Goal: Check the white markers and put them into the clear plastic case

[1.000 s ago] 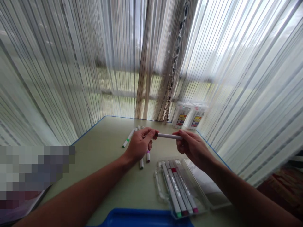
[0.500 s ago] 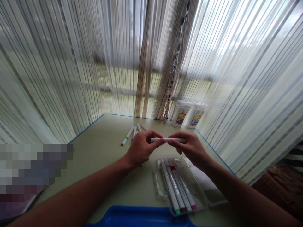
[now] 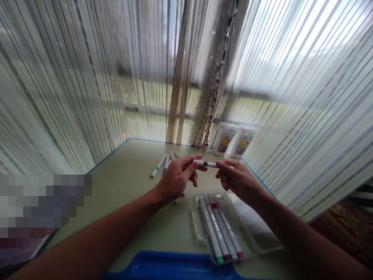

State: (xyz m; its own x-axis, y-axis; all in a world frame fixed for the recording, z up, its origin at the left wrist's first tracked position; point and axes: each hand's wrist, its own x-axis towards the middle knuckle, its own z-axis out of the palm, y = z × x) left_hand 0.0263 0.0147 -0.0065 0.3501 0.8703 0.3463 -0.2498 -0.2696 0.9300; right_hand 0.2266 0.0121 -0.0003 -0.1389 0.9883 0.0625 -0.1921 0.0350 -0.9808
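Note:
A white marker point(image 3: 212, 165) with a dark band is held level above the table, one end in each hand. My left hand point(image 3: 178, 175) pinches its left end between thumb and fingers. The right end is gripped by my right hand point(image 3: 237, 177), whose fingers hide part of it. Below my right hand, a clear plastic case point(image 3: 194, 223) lies open with several white markers point(image 3: 217, 229) in it, their ends green, dark red and magenta. Beyond my left hand, several loose markers lie on the table, among them a green-banded marker point(image 3: 158, 166).
Two upright clear marker boxes point(image 3: 223, 142) stand at the table's far right corner. The pale table point(image 3: 122, 175) has a blue edge and a blue tray-like recess point(image 3: 169, 266) at the front. Striped sheer curtains point(image 3: 140, 77) hang behind. A blurred-out object lies at left.
The marker has been drawn rightward and slightly up, and its dark band now shows between my hands. My hands have moved a little apart.

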